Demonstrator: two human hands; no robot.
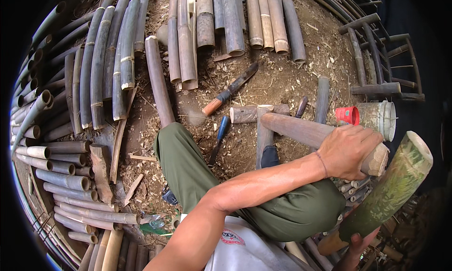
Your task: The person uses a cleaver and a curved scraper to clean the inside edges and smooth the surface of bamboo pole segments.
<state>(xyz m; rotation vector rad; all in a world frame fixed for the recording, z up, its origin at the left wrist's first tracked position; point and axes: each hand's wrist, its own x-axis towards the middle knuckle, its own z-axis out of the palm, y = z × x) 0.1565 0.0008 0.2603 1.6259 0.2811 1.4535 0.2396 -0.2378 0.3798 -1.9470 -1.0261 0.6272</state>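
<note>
My left hand [351, 151] is closed over the right part of a brown bamboo pole [296, 129] that slants across above my knee. That pole's right end is pale and rough-cut. At the lower right my right hand [360, 252] holds a thick green bamboo tube [386, 191] near its lower end; the tube is tilted, its pale cut end up and to the right. Most of the right hand is hidden by the tube and the picture's dark rim. The brown pole's far end lies by an upright bamboo piece [264, 139] and a short log [245, 114].
On the chip-strewn ground lie a machete [230, 89] and a blue-handled tool [220, 137]. A red cup [347, 115] and whitish bucket [388, 120] stand at right, below a bamboo frame [376, 56]. Bamboo lengths [183, 40] lie ahead; stacked tubes [70, 179] fill the left.
</note>
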